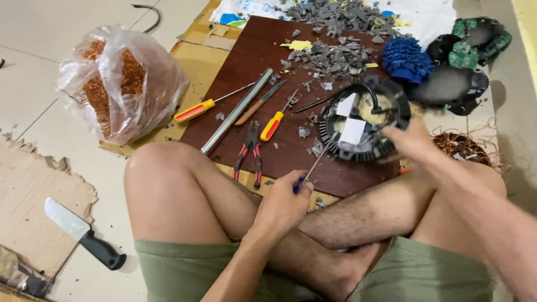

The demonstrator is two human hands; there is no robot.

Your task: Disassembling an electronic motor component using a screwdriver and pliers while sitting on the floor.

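Black ring-shaped motor stator on dark wooden board, steadied at rim by right hand, partly stripped. Left hand closed around thin blue-handled screwdriver, tip at core. Grey fragments heaped behind; white slot liners remaining.

— Where does the camera sit?

— On the person's head. It looks down and a bit forward, at the lap and the floor in front.

— How near is it?

— Close. The knees fill the bottom of the frame. The left hand is low in the middle. The right hand is at middle right. The brown board runs up to the top.

— How far does it see?

— To the bag at upper left and the knife at lower left.

— Is there another view?

— No, just this one.
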